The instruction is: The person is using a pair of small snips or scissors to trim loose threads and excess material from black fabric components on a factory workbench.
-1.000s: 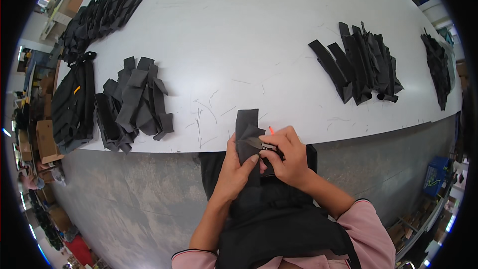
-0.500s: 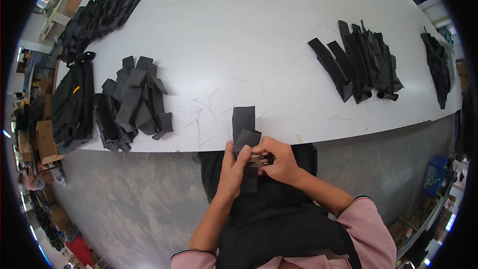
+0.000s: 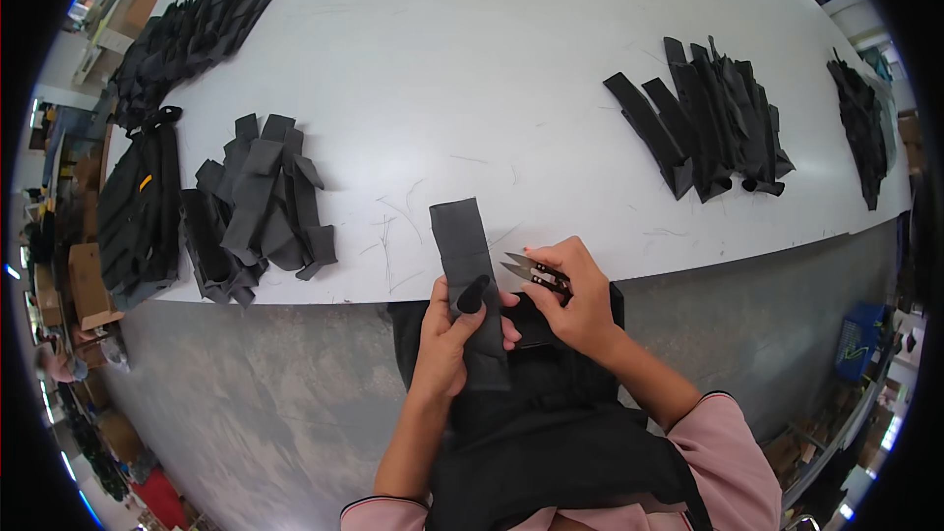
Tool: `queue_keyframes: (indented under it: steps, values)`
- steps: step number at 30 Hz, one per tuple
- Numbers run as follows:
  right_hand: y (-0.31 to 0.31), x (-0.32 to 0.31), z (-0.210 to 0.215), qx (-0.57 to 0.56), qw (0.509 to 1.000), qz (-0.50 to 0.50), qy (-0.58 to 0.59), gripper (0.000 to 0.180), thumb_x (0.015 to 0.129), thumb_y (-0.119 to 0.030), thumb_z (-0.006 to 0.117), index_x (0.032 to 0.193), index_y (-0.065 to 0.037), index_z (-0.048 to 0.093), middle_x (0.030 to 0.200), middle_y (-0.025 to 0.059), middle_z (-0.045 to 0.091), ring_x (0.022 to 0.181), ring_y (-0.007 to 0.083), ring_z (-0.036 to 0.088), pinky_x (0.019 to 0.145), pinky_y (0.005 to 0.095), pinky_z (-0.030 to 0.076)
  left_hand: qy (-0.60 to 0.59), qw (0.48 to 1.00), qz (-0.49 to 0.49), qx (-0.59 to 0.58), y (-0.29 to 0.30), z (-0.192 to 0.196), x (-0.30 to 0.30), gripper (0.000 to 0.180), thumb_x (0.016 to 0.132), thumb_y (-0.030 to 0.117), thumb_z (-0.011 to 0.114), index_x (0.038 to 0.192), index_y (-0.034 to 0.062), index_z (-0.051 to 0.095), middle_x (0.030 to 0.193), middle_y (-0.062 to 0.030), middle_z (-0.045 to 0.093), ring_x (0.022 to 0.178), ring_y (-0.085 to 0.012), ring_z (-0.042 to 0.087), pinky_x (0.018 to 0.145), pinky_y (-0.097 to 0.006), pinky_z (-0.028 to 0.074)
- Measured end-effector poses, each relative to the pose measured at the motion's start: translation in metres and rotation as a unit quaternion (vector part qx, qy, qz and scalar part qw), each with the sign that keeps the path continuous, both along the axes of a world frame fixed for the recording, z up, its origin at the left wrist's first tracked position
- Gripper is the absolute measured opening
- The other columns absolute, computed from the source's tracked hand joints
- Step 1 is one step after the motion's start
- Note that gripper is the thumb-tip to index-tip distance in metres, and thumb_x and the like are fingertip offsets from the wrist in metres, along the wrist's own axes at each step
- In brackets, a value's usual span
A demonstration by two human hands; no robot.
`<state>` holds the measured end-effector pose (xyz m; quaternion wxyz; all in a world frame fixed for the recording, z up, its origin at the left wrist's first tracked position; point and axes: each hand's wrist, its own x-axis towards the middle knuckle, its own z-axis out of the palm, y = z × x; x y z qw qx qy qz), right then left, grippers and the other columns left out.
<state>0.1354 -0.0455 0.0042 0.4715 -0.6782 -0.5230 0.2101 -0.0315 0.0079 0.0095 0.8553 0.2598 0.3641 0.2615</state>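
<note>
A black fabric strip [image 3: 462, 236] with a short folded loop standing up from it hangs over my lap at the table's near edge. My left hand [image 3: 442, 342] grips it, thumb pressed on the loop. In my right hand [image 3: 582, 300] is a pair of thread snips [image 3: 536, 273], held between thumb and forefinger with the blades parted and pointing left. The blades are apart from the strip. The lower fingers of my right hand reach to the strip's right edge; whether they press on it I cannot tell.
The white table [image 3: 472, 88] carries a heap of black strips [image 3: 265, 197] at left, another pile [image 3: 723, 123] at right and more strips [image 3: 192, 39] at far left. A black bag [image 3: 143, 211] lies by the left edge. Dark fabric [image 3: 860, 128] lies at far right. Loose threads dot the tabletop.
My right hand has drawn the snips away from the strip, up and to the right. The strip has shifted left and tilted, and its loop now shows more fully.
</note>
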Motion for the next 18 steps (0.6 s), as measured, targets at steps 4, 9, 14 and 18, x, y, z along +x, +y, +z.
queue_keyframes:
  steps: [4, 9, 14, 18]
  values:
    - [0.008, 0.001, 0.006, 0.021, 0.999, -0.007, -0.038, 0.024, 0.074, -0.006, 0.069, 0.096, -0.006, 0.062, 0.078, 0.0052, 0.054, 0.055, 0.0175, 0.054, 0.049, 0.0273, 0.043, -0.018, 1.000, 0.000, -0.015, 0.001, 0.005, 0.005, 0.031, 0.092, 0.009, 0.049, 0.119, 0.0031, 0.035, 0.102, -0.0213, 0.059, 0.072, -0.0258, 0.063, 0.063, -0.035, 0.054]
    - [0.015, 0.003, 0.004, 0.061, 0.987, 0.004, -0.148, 0.023, 0.069, -0.007, 0.071, 0.092, -0.007, 0.064, 0.074, 0.0042, 0.053, 0.053, 0.0183, 0.052, 0.049, 0.0299, 0.040, -0.036, 0.999, 0.002, -0.030, -0.001, 0.009, 0.007, 0.029, 0.092, 0.009, 0.049, 0.118, 0.0033, 0.036, 0.100, -0.0208, 0.059, 0.071, -0.0258, 0.063, 0.063, -0.035, 0.054]
    - [0.015, 0.002, 0.007, 0.078, 0.974, 0.019, -0.214, 0.026, 0.067, -0.008, 0.073, 0.092, -0.008, 0.066, 0.071, 0.0037, 0.053, 0.054, 0.0191, 0.052, 0.049, 0.0300, 0.040, -0.037, 0.999, 0.008, -0.018, -0.002, 0.009, 0.005, 0.030, 0.092, 0.010, 0.051, 0.117, 0.0033, 0.036, 0.099, -0.0207, 0.059, 0.070, -0.0252, 0.063, 0.062, -0.035, 0.054]
    - [0.014, 0.001, 0.008, 0.087, 0.971, 0.011, -0.224, 0.025, 0.068, -0.008, 0.072, 0.092, -0.007, 0.065, 0.068, 0.0020, 0.051, 0.052, 0.0174, 0.050, 0.048, 0.0290, 0.038, -0.013, 1.000, 0.007, -0.005, -0.002, 0.008, 0.005, 0.034, 0.091, 0.012, 0.055, 0.118, 0.0032, 0.035, 0.099, -0.0206, 0.059, 0.069, -0.0243, 0.063, 0.061, -0.034, 0.054]
